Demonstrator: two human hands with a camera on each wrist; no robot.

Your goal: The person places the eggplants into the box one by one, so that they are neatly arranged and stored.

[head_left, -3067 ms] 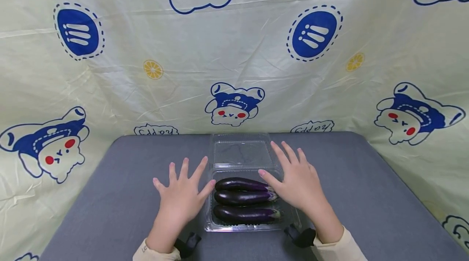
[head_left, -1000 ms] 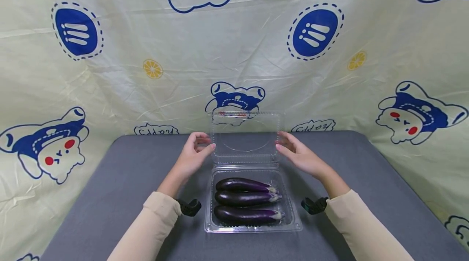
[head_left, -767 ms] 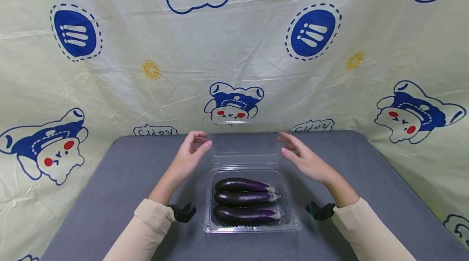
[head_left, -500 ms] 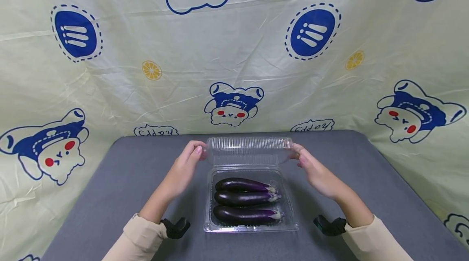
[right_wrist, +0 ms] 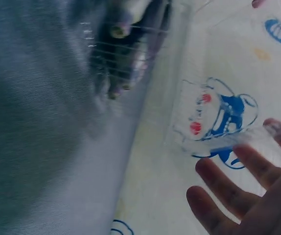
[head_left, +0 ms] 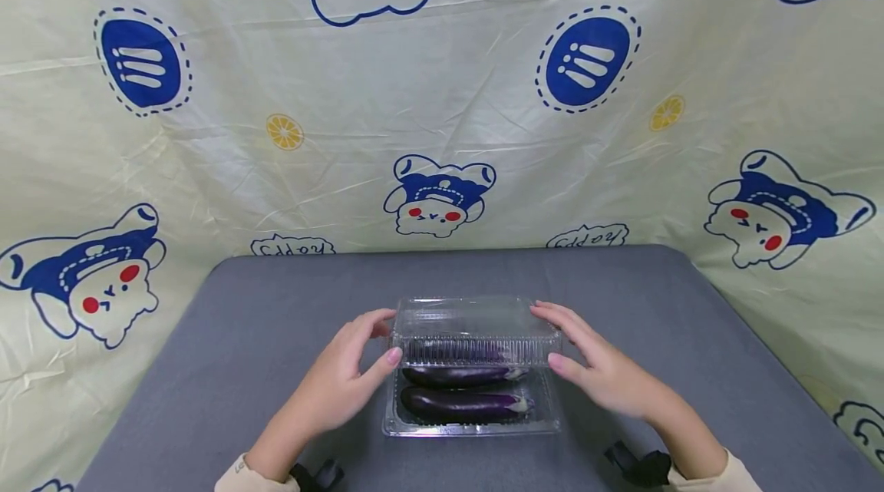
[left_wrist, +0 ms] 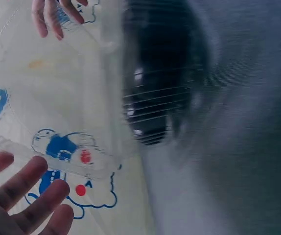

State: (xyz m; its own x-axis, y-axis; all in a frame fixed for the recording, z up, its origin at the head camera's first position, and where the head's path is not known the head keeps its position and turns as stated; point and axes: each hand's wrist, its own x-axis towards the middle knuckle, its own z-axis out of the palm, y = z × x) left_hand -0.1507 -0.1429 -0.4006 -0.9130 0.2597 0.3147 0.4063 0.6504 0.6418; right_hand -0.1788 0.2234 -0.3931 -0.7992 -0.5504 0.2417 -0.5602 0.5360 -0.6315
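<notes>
A clear plastic clamshell box [head_left: 473, 431] lies on the table with three dark purple eggplants [head_left: 459, 404] in its base. Its ribbed lid [head_left: 476, 319] is tilted over the rear part; the farthest eggplant shows only dimly through it. My left hand [head_left: 338, 381] is at the lid's left side, thumb near the front corner and fingers toward the back. On the opposite side, my right hand [head_left: 608, 373] has its fingertips by the lid's right edge. Both hands have relaxed, spread fingers in the wrist views; exact contact is hard to tell through the clear plastic.
A grey cloth-covered table [head_left: 276, 308] reaches back to a pale cartoon-printed curtain [head_left: 456, 77]. Black wrist devices [head_left: 642, 467] hang by both sleeves.
The lid, upright a second ago, has tipped forward and down over the rear eggplant. Both hands, earlier spread above the box, went to the lid's sides and came nearer with it.
</notes>
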